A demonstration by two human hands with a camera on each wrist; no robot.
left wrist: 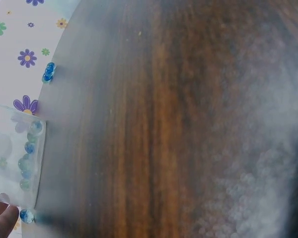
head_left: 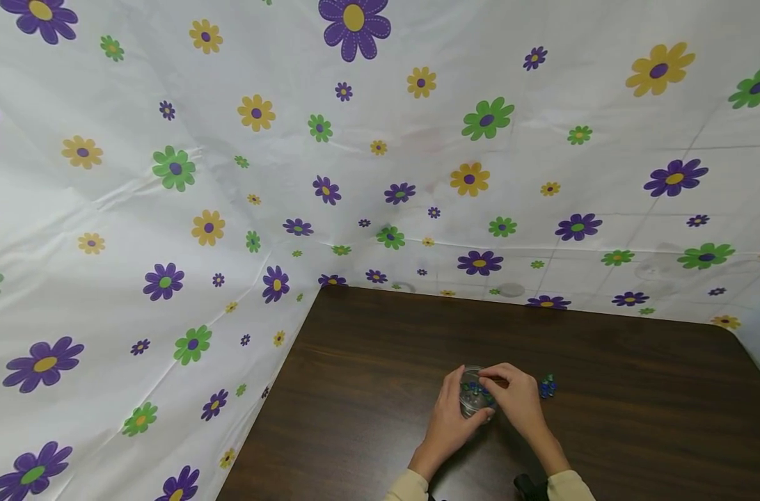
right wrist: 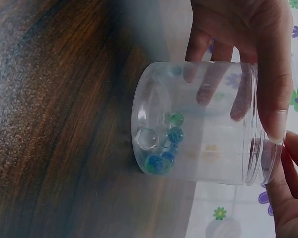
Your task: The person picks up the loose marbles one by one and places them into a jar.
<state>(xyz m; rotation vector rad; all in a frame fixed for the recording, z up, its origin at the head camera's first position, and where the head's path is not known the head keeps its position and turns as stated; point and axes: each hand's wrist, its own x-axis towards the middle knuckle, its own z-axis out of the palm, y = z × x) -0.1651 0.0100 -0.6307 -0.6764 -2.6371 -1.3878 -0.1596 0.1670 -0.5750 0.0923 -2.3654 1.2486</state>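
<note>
A clear plastic jar [right wrist: 213, 163] stands on the table with several blue and green glass marbles [right wrist: 175, 135] near its bottom. My left hand [head_left: 450, 414] grips it, fingers round the far side and thumb along the near side by the rim. Thumb and fingers of my right hand [head_left: 518, 396] come together at the jar's mouth; whatever may be between the tips is hidden. A small cluster of blue and green marbles [head_left: 548, 386] lies on the table right of that hand. In the left wrist view one marble [left wrist: 27, 215] shows by the jar's base near left fingertips.
Both hands work over a dark brown wood-grain table [head_left: 355, 376]. White sheeting [head_left: 367, 174] with purple, yellow and green flowers hangs along its back and left edges. A dark object [head_left: 530, 486] sits by the right wrist.
</note>
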